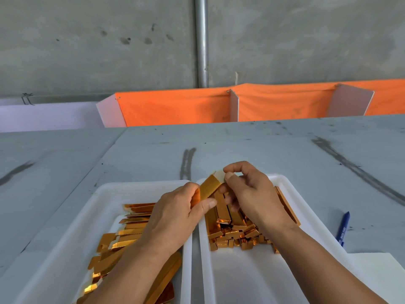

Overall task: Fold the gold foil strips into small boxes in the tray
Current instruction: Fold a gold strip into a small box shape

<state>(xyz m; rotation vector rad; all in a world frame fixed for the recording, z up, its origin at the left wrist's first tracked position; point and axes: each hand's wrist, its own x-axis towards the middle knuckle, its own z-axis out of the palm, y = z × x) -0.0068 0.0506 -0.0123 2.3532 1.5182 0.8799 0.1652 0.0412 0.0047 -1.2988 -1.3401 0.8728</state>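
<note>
A partly folded gold foil box (210, 187) is held between both hands above the gap between two white trays. My left hand (175, 212) grips its lower end, thumb along the side. My right hand (245, 189) pinches the white flap at its upper end between thumb and forefinger. The left tray (122, 189) holds a heap of flat gold foil strips (122, 235), partly hidden by my left forearm. The right tray (238, 279) holds a pile of folded gold boxes (230, 229) at its far end.
A blue pen (343, 229) lies on the grey table (263, 145) right of the right tray, with a white sheet (379, 273) at the near right. Orange cloth panels (175, 108) stand beyond the table's far edge, before a concrete wall.
</note>
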